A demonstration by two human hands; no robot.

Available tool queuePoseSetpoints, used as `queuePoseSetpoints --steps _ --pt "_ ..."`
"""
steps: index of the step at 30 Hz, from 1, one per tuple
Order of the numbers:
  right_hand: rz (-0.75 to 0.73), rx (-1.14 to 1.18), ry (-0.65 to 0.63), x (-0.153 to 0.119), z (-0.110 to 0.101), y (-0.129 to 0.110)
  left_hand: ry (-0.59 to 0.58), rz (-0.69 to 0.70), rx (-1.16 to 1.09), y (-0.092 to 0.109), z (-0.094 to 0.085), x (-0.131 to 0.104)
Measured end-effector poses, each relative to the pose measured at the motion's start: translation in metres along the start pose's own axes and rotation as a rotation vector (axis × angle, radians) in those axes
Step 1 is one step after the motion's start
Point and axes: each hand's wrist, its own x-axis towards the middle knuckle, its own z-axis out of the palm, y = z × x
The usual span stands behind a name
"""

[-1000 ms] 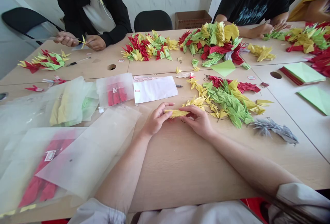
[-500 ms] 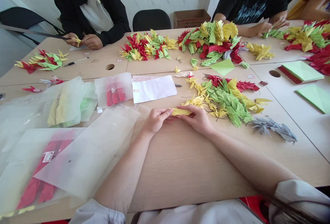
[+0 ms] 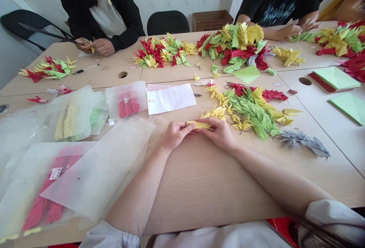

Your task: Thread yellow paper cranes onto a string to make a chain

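Note:
Between my two hands is a narrow folded piece of yellow paper (image 3: 203, 125), held level over the table. My left hand (image 3: 177, 134) pinches its left end, thumb on top. The right end is gripped by the thumb and fingers of my right hand (image 3: 219, 132). Just behind it lie yellow folded paper pieces (image 3: 217, 112), and to the right a heap of green folded pieces (image 3: 253, 113) with dark cords. A white sheet with red-framed labels (image 3: 171, 99) lies beyond my left hand.
Translucent plastic sleeves (image 3: 97, 172) cover the left side, some holding red pieces. A grey bundle (image 3: 303, 141) and green sheets (image 3: 349, 107) are at the right. Across the table, a person's hands (image 3: 99, 45) hold something yellow; another person sits behind colourful heaps (image 3: 234, 44).
The yellow paper between my hands looks narrower, and my left thumb has moved right along it. Across the table, the left person's hands and the long dark strip have shifted.

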Motion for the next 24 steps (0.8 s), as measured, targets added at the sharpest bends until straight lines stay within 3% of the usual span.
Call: queuePoseSetpoints --steps 5,8,15,24 --pt "0.086 0.263 -0.033 0.003 -0.003 0.0 0.06 0.121 0.016 -0.009 -0.004 0.005" --pt "0.104 0.203 0.004 0.005 -0.004 0.004 0.086 0.165 0.077 -0.012 -0.006 0.006" --pt "-0.061 0.081 0.026 0.005 -0.003 0.011 0.103 0.25 0.155 -0.007 -0.003 0.004" --pt "-0.154 -0.054 -0.022 0.0 -0.004 -0.001 0.088 0.301 0.225 -0.009 -0.006 0.003"
